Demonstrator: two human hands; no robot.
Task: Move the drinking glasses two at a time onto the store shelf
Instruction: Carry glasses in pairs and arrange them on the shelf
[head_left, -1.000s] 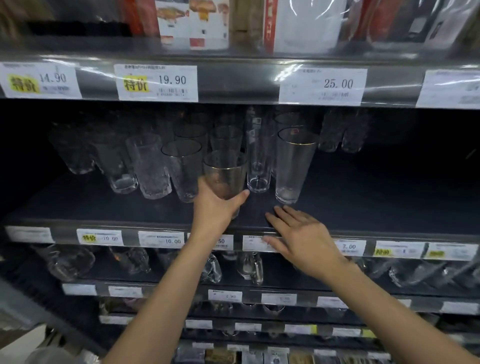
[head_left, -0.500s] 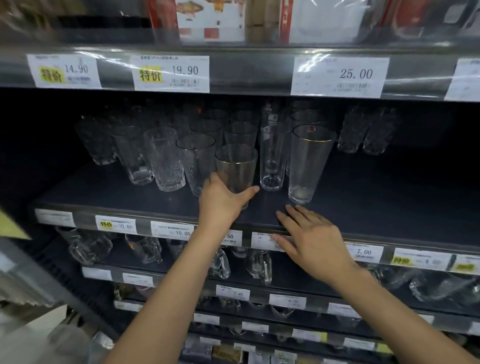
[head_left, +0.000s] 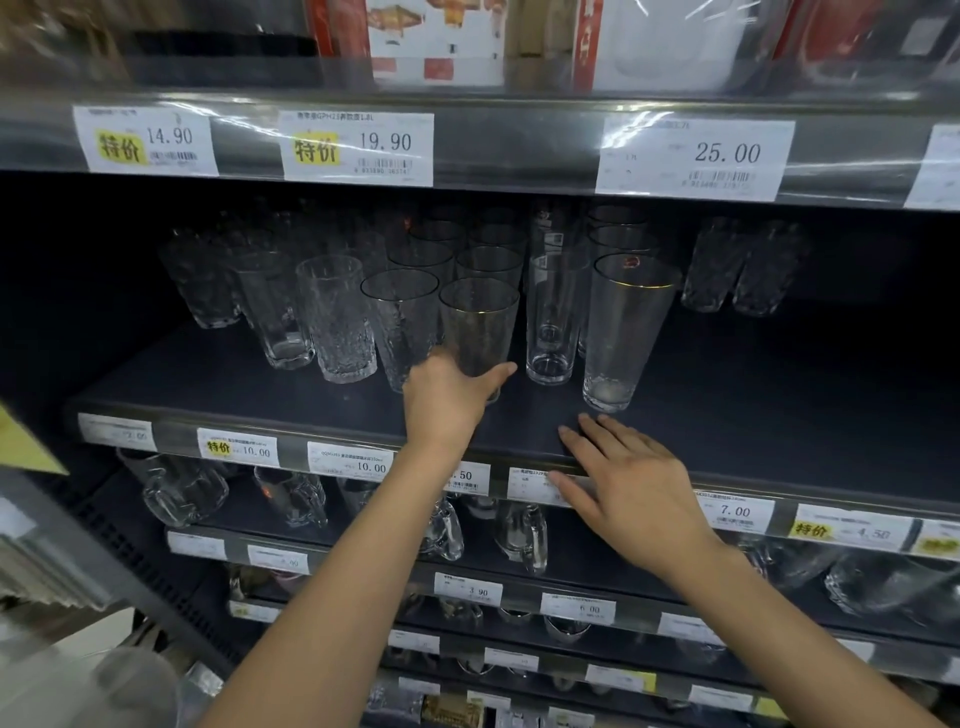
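A gold-rimmed glass (head_left: 478, 327) is being gripped at its base by the left hand (head_left: 447, 405), fingers curled round it, at the near middle of the store shelf (head_left: 779, 405). The right hand (head_left: 634, 483) is being held flat and empty, with fingers straight and spread, just near of a tall glass (head_left: 623, 332). Placement is judged to be finishing: a gentle release is being called for.

Dim, shadowed shelf (head_left: 779, 395), white glare on label strip (head_left: 519, 150), blurred top and lower-left corners, wide-angle bowing
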